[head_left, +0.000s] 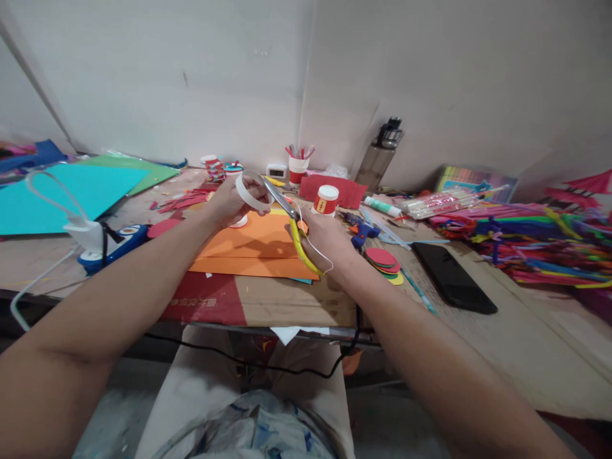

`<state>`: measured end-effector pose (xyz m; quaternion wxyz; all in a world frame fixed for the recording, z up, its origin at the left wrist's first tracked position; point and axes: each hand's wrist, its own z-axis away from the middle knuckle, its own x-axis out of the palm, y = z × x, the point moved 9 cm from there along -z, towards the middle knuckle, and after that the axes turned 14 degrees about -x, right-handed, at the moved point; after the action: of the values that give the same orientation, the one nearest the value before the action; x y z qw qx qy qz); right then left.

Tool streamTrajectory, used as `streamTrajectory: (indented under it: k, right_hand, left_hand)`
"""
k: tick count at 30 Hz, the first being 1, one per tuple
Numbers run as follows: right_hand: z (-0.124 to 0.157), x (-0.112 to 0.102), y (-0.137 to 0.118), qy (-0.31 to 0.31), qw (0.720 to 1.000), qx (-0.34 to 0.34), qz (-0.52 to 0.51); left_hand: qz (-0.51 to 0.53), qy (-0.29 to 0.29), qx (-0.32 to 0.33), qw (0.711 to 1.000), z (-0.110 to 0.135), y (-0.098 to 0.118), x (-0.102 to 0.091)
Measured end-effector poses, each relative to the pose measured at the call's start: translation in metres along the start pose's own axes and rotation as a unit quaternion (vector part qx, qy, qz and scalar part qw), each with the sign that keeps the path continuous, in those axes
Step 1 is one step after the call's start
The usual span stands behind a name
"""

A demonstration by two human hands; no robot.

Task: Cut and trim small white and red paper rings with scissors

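My left hand [229,203] is closed on a white paper strip [251,196] that curls into a loop above the table. Scissors with yellow-green handles [299,239] sit in my right hand [325,239], whose fingers are closed through the handles. The grey blades [280,199] point up and left, their tips at the strip. A thin white thread or paper sliver hangs by the right hand. Both hands are held over orange paper sheets [253,245] lying on the table.
A white jar with a red label [326,199], a cup of pens [298,167], a metal bottle [380,159], a black phone [452,277], stacked coloured paper discs [385,262], a pile of coloured pipe cleaners [530,245], cyan and green sheets [62,194], and a glue gun [361,233] surround the work spot.
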<state>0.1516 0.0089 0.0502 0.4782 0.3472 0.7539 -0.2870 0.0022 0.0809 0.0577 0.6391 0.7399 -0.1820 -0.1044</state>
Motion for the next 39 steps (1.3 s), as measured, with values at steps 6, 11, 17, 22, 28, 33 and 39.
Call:
streamTrajectory:
  k: [6, 11, 17, 22, 28, 33, 39]
  right_hand:
    - [0.000, 0.001, 0.003, -0.001, 1.000, 0.006, 0.000]
    - [0.000, 0.000, 0.000, 0.004, 1.000, 0.000, -0.018]
    - [0.000, -0.001, -0.001, 0.019, 1.000, -0.004, -0.004]
    - [0.000, 0.001, 0.001, 0.013, 1.000, 0.002, 0.021]
    - [0.000, 0.000, 0.000, 0.013, 0.999, -0.001, 0.029]
    - [0.000, -0.001, 0.001, 0.020, 1.000, 0.003, 0.024]
    - [0.000, -0.002, 0.000, 0.017, 1.000, 0.003, 0.004]
  left_hand:
    - [-0.020, 0.076, 0.033, 0.996, 0.000, 0.004, -0.018]
    - [-0.009, 0.087, 0.045, 0.995, 0.001, 0.004, -0.019]
    - [0.000, 0.045, 0.025, 0.999, 0.005, 0.003, -0.001]
    - [0.010, 0.041, 0.017, 0.999, 0.004, 0.003, -0.001]
    - [-0.003, 0.013, 0.020, 1.000, 0.001, 0.002, -0.001]
    - [-0.028, 0.016, 0.012, 0.999, -0.001, -0.001, -0.004]
    - [-0.055, 0.071, 0.054, 0.994, 0.002, 0.010, -0.014]
